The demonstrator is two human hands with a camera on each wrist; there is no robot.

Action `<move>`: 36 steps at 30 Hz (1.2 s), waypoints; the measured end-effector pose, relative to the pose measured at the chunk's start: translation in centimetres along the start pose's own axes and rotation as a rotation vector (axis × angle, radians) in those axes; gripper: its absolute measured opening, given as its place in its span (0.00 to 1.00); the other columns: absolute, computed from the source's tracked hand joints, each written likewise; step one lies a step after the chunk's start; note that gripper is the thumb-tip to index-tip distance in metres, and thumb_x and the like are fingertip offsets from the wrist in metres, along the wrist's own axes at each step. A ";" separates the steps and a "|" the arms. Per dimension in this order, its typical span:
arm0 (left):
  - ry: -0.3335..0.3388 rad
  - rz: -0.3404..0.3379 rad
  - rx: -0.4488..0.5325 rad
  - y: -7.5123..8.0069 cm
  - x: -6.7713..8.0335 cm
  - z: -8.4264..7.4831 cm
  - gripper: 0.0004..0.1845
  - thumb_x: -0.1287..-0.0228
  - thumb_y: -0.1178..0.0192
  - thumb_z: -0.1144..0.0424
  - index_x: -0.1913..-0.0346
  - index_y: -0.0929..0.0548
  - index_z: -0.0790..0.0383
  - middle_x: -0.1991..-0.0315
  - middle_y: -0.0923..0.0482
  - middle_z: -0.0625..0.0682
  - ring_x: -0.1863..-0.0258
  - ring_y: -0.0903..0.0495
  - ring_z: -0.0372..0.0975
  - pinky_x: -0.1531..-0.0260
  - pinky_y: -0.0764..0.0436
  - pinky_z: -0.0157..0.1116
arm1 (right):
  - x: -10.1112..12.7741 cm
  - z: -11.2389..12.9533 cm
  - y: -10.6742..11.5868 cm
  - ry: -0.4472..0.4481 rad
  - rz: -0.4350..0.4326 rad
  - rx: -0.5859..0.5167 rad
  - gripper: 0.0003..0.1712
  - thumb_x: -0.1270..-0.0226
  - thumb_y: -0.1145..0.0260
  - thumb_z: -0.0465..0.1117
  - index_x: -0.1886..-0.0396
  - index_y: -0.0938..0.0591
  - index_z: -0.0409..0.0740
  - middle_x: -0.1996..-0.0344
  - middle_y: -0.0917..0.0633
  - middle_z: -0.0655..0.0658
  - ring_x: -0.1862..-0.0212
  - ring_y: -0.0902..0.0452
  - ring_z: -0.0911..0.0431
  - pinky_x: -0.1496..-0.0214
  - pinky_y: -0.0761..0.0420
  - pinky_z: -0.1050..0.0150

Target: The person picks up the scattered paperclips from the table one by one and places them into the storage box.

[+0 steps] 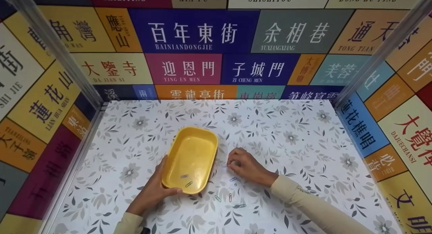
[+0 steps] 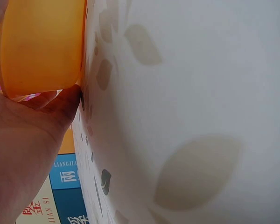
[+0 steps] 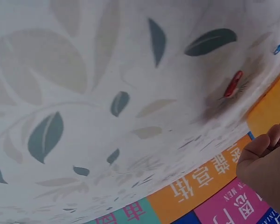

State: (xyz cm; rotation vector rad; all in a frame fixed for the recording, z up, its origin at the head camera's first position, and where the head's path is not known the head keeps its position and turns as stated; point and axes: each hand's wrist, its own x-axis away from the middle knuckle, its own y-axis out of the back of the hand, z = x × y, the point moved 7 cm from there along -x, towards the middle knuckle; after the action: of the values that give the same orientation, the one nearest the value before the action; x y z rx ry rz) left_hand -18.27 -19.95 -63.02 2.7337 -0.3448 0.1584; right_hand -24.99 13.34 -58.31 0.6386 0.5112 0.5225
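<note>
Your left hand (image 1: 153, 193) grips the tray (image 1: 190, 158); your right hand (image 1: 244, 166), just beside it, seems to pinch a clip (image 1: 225, 165), which could slip from so thin a hold.

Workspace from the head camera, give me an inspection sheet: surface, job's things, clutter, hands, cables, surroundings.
Surface: floral-print table, flat.
Job's things: yellow tray holding two paper clips; loose paper clips lie on the table by its near right corner.
Clutter: nothing seen.
Hands: left hand holds the tray's near left corner; right hand is curled with fingertips at the table right of the tray; whether it has a clip is hidden.
Cables: nothing seen.
Surroundings: walls of coloured sign panels on three sides.
</note>
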 end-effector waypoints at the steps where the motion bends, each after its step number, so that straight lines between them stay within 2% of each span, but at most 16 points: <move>1: 0.001 0.000 -0.001 0.0 0.0 0.0 0.78 0.50 0.12 0.46 0.08 0.61 0.46 0.08 0.60 0.55 0.11 0.58 0.56 0.15 0.59 0.64 | -0.1 0.3 0.0 0.012 -0.005 -0.002 0.05 0.30 0.25 0.28 0.64 0.10 0.41 0.56 0.16 0.47 0.49 0.20 0.53 0.43 0.17 0.58; 4: -0.001 -0.003 -0.006 0.0 0.0 0.0 0.78 0.51 0.12 0.45 0.08 0.61 0.46 0.08 0.60 0.55 0.11 0.57 0.56 0.15 0.59 0.64 | -0.3 1.1 0.0 0.047 -0.022 -0.005 0.05 0.30 0.25 0.28 0.65 0.11 0.40 0.56 0.15 0.46 0.49 0.19 0.51 0.42 0.18 0.56; 11: -0.004 -0.008 -0.008 0.0 0.0 -0.1 0.78 0.51 0.12 0.46 0.08 0.60 0.47 0.08 0.59 0.56 0.11 0.57 0.56 0.15 0.59 0.63 | -0.9 2.3 -0.5 0.040 -0.006 -0.015 0.06 0.29 0.24 0.30 0.65 0.10 0.43 0.56 0.15 0.48 0.48 0.19 0.53 0.40 0.19 0.56; 14: -0.006 -0.010 -0.005 0.0 -0.1 0.0 0.78 0.51 0.12 0.47 0.08 0.60 0.49 0.08 0.59 0.57 0.11 0.57 0.57 0.15 0.59 0.63 | -1.1 3.0 -0.6 0.064 -0.004 -0.021 0.06 0.30 0.24 0.30 0.65 0.10 0.43 0.55 0.15 0.48 0.47 0.19 0.53 0.40 0.19 0.56; 21: -0.001 -0.018 0.022 -0.1 -0.1 -0.3 0.77 0.51 0.11 0.49 0.08 0.58 0.49 0.09 0.59 0.58 0.11 0.57 0.56 0.15 0.60 0.61 | -1.9 4.4 -1.2 0.084 0.049 -0.045 0.04 0.27 0.25 0.30 0.64 0.11 0.40 0.53 0.16 0.45 0.46 0.20 0.53 0.41 0.18 0.57; 27: 0.009 -0.009 0.030 -0.2 0.0 -0.3 0.77 0.50 0.11 0.50 0.07 0.58 0.47 0.08 0.60 0.57 0.11 0.59 0.56 0.15 0.61 0.61 | -2.7 5.1 -1.4 0.117 0.055 -0.042 0.03 0.28 0.25 0.29 0.63 0.10 0.38 0.54 0.15 0.44 0.46 0.19 0.51 0.39 0.18 0.56; 36: 0.004 -0.014 0.011 -0.1 0.1 -0.3 0.77 0.50 0.11 0.49 0.07 0.58 0.47 0.08 0.59 0.57 0.11 0.57 0.56 0.15 0.60 0.61 | -4.2 6.0 -2.4 0.128 0.110 0.009 0.03 0.26 0.24 0.34 0.62 0.09 0.42 0.54 0.16 0.47 0.48 0.22 0.54 0.42 0.19 0.59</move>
State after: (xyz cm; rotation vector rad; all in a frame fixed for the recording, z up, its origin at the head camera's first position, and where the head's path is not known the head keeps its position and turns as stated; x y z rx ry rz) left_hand -18.19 -19.78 -62.78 2.7459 -0.3246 0.1630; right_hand -23.90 6.66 -54.60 0.6470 0.6013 0.6681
